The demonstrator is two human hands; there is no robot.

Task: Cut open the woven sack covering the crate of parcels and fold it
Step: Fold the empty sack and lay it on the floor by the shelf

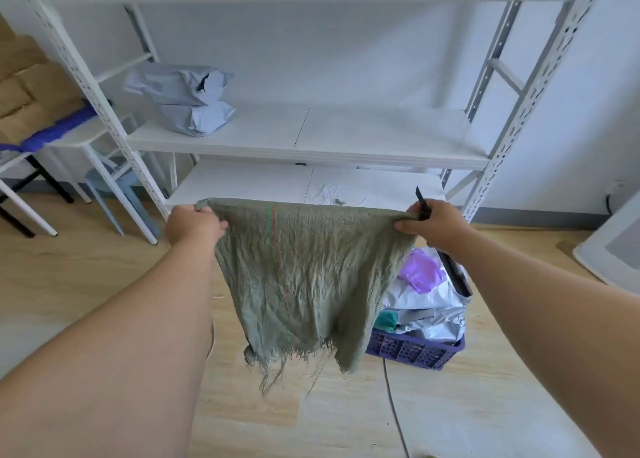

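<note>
Woven sack (304, 270): green, crumpled, one red-and-green stripe running down it, lower edge frayed into loose threads. Off the crate and held up in the air by its two top corners, hanging in front of the shelving and over the floor. It appears doubled over, though the layers cannot be counted. Judged status: cutting done, sack removed, folding begun and not finished.

Left hand (192, 227): fingers closed around the sack's upper left corner.

Right hand (434, 225): fingers pinched on the upper right corner, the same hand also keeping hold of a black cutter (420, 201) whose tip points up past the knuckles.

Crate (412, 348): purple plastic lattice, on the wooden floor behind and to the right of the hanging sack, partly hidden by it. Uncovered. Contents: silver-grey mailer parcels (431, 314) heaped above the rim, one purple bag (420, 270) on top, a teal item at the left edge.

Shelving: white metal; two grey parcels (187, 99) stacked at the left end of the middle shelf (381, 135); lower shelf carries scraps near its centre.
</note>
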